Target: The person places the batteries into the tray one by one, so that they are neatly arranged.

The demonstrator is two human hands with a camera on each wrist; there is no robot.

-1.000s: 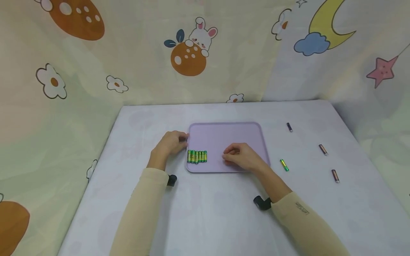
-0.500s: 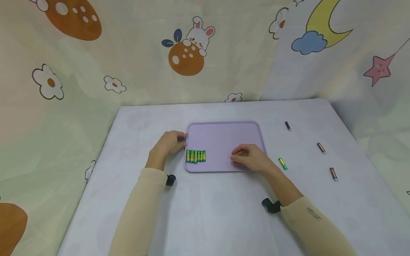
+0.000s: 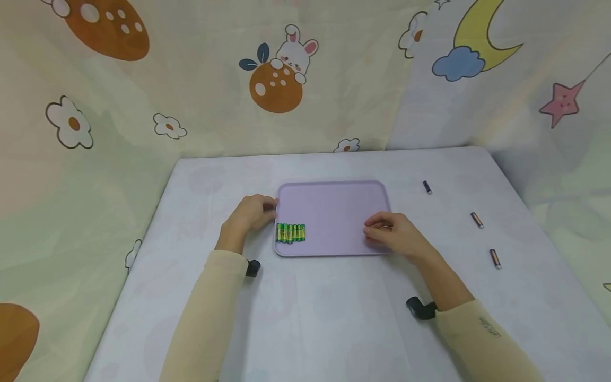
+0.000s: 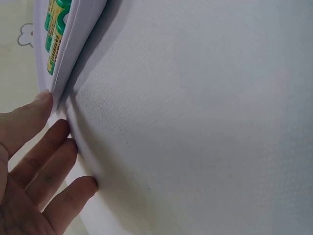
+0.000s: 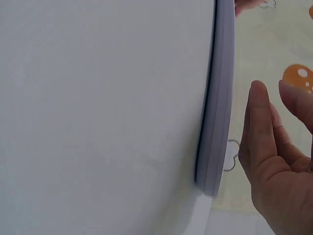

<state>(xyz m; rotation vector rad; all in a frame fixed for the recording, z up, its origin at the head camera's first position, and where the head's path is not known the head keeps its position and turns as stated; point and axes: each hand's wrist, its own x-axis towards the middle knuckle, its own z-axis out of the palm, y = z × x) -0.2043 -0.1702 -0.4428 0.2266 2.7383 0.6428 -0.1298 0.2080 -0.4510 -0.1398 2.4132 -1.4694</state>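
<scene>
A lavender tray (image 3: pixel 334 201) lies on the white table. Several green-and-yellow batteries (image 3: pixel 290 233) stand side by side in a row at its front left corner; some of these batteries (image 4: pixel 55 46) also show in the left wrist view. My left hand (image 3: pixel 248 215) is at the tray's left side. Its thumb (image 4: pixel 43 100) touches the rim, and the other fingers, loosely bent, rest by the tablecloth. Over the tray's right part hovers my right hand (image 3: pixel 396 232), holding nothing; its fingers (image 5: pixel 261 115) are nearly straight and stand apart from the thumb.
To the right of the tray lie a small dark battery (image 3: pixel 427 187) and two brown-and-black batteries (image 3: pixel 477 220), apart from each other. A patterned cloth (image 3: pixel 205 79) hangs behind the table. Dark cameras (image 3: pixel 421 307) are worn at the wrists.
My right hand has moved right, from the middle of the tray to its right edge. The green battery that lay right of the tray is now hidden behind that hand. The left hand stays put.
</scene>
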